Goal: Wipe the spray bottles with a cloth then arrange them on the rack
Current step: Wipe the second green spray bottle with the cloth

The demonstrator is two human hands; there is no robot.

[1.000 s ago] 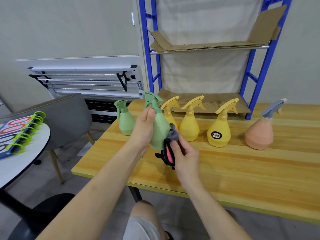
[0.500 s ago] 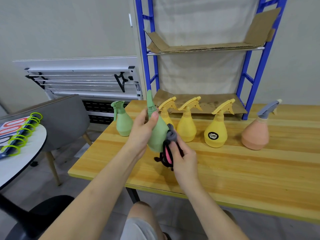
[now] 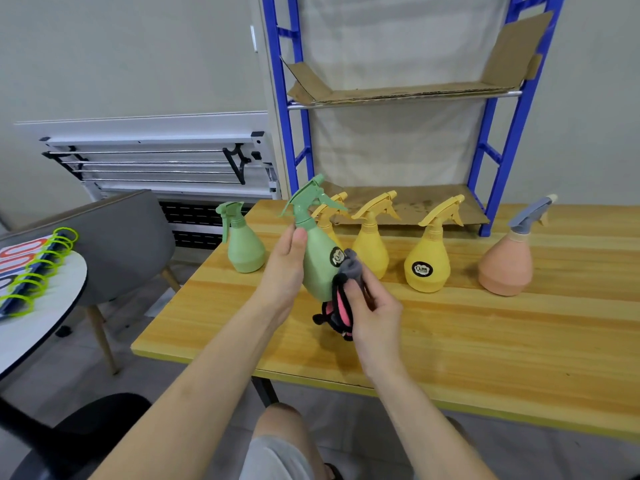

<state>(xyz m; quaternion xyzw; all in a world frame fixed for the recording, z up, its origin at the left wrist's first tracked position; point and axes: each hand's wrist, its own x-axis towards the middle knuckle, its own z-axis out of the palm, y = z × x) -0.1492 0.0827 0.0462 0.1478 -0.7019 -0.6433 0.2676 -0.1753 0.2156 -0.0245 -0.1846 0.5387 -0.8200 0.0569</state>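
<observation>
My left hand grips a green spray bottle above the wooden table, tilted with its label facing me. My right hand presses a grey, black and pink cloth against the bottle's lower right side. Another green bottle stands on the table to the left. Three yellow bottles stand behind: one mostly hidden by the held bottle, one in the middle, one with a black label. A peach bottle with a grey trigger stands at the right. The blue rack stands behind.
Cardboard sheets line the rack's upper shelf and lower shelf. A grey chair and a round white table with green-ringed items are on the left. A folded white frame leans on the wall.
The held green bottle has turned in my left hand, so its trigger now points left and its label faces me. The cloth has stayed against its side.
</observation>
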